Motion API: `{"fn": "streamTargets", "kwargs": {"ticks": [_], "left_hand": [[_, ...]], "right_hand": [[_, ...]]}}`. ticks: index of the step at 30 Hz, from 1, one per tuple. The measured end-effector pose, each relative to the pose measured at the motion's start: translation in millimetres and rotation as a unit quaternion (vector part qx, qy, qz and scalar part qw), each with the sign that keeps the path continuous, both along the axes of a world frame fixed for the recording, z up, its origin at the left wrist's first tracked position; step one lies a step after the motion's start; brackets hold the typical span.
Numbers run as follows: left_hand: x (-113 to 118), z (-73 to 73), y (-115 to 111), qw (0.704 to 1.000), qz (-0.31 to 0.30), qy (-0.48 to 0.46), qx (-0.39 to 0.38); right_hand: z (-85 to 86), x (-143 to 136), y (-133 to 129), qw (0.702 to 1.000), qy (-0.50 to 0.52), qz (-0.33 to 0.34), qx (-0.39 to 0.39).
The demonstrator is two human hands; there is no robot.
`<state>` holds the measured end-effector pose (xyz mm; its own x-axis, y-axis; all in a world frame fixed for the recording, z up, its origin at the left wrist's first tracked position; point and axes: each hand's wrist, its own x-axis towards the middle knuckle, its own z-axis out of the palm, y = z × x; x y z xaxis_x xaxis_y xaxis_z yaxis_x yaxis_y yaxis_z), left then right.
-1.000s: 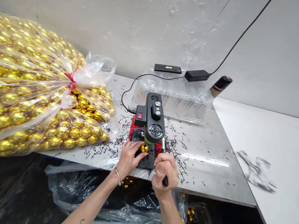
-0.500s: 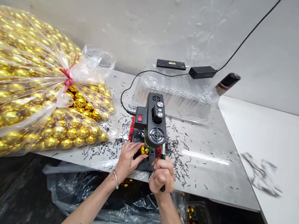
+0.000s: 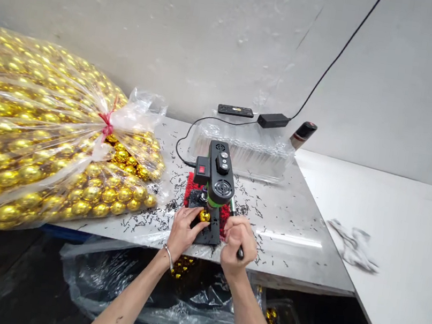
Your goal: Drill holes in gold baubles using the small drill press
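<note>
A gold ball (image 3: 204, 216) sits under the head of a small black bench press (image 3: 221, 173), held between the thumb and fingers of my left hand (image 3: 185, 229). My right hand (image 3: 240, 241) is wrapped round the black grip of the press's lever handle (image 3: 241, 253), on the machine's right side. The press has a red switch, round vents and a black base plate (image 3: 209, 235), which rests on a red mat (image 3: 225, 215). Part of the ball is covered by my fingertips.
Clear bags of gold balls (image 3: 38, 157) fill the left. Behind the press lie clear plastic trays (image 3: 249, 153), a black power adapter (image 3: 273, 120), a remote-like black object (image 3: 235, 111) and a dark bottle (image 3: 303, 134). Black shreds litter the metal tabletop (image 3: 301, 212). White gloves (image 3: 353, 245) lie right.
The view has shifted. My right hand and the lever grip have moved slightly outward from the press, with the grip tilted more. My left hand stays on the ball.
</note>
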<state>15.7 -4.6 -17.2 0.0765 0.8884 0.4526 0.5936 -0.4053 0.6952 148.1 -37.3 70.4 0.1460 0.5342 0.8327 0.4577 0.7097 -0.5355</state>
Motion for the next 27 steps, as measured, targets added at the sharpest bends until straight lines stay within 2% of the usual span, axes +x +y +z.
{"fn": "streamTargets", "kwargs": {"ticks": [2,4,6,8,10,12,14,15,17,19,21,24,27], "left_hand": [[-4.7,2.2,-13.7,1.0,0.01,-0.012,0.021],[-12.5,2.5,-37.1,0.999,-0.007,-0.002,0.049],[-21.1,0.1,-64.1,0.996,-0.042,0.036,0.069],[-29.2,-3.3,-84.3,0.991,-0.061,0.082,0.083],[-38.4,-3.5,-87.8,0.987,-0.042,0.116,0.098],[-51.5,4.2,-71.4,0.983,0.014,0.142,0.118],[-69.1,21.0,-38.8,0.971,0.093,0.181,0.125],[-79.0,31.8,-19.0,0.962,0.133,0.212,0.113],[-98.1,54.3,21.8,0.936,0.179,0.3,0.035],[-112.4,72.4,58.3,0.906,0.18,0.373,-0.085],[-119.3,82.1,86.2,0.895,0.163,0.392,-0.138],[-117.8,83.7,110.6,0.898,0.125,0.394,-0.152],[-111.3,80.8,117.8,0.9,0.098,0.396,-0.155]], "right_hand": [[18.5,-0.6,-2.0,0.999,0.013,0.001,-0.032],[28.3,-1.0,-3.7,0.999,0.018,0.005,-0.051],[27.6,-1.8,-5.1,0.998,0.028,0.006,-0.054],[19.8,-3.5,-5.7,0.998,0.044,0.002,-0.053],[10.3,-5.3,-5.7,0.997,0.059,-0.004,-0.052],[3.7,-6.5,-5.2,0.997,0.065,-0.01,-0.05],[1.5,-6.6,-4.5,0.997,0.061,-0.01,-0.044],[1.6,-6.5,-4.2,0.998,0.057,-0.011,-0.04],[2.9,-6.4,-3.5,0.998,0.051,-0.011,-0.031],[3.7,-6.7,-3.0,0.998,0.051,-0.012,-0.025],[2.8,-7.2,-2.4,0.998,0.053,-0.012,-0.02],[-0.7,-7.3,-1.7,0.998,0.055,-0.011,-0.012],[-3.3,-6.6,-1.6,0.999,0.051,-0.002,-0.009]]}}
